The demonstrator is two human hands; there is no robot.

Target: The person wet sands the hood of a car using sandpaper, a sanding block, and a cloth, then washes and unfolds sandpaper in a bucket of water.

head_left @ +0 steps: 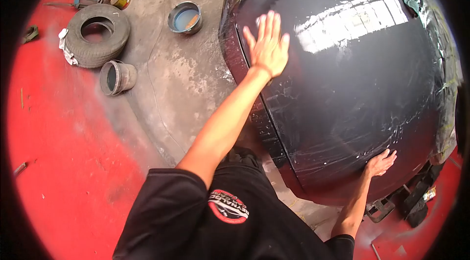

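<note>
A dark, glossy car hood [342, 98] fills the right half of the view, its surface wet in patches and streaked with whitish drops. My left hand [269, 47] lies palm down near the hood's left edge, fingers stretched and slightly apart. Lower down, my right hand [381, 163] rests on the hood near its front edge, with fingers extended. Neither hand shows anything held; what may be under the palms is hidden. Beneath my left arm runs the seam between the hood and the side fender [267, 133].
A bucket of bluish water [185, 18] with an orange-brown piece in it stands on the concrete. Left of it are a tire [97, 35] and a grey bucket [117, 78]. Crumpled plastic sheeting [443, 74] borders the hood's far right. Dark parts [416, 201] sit below the front.
</note>
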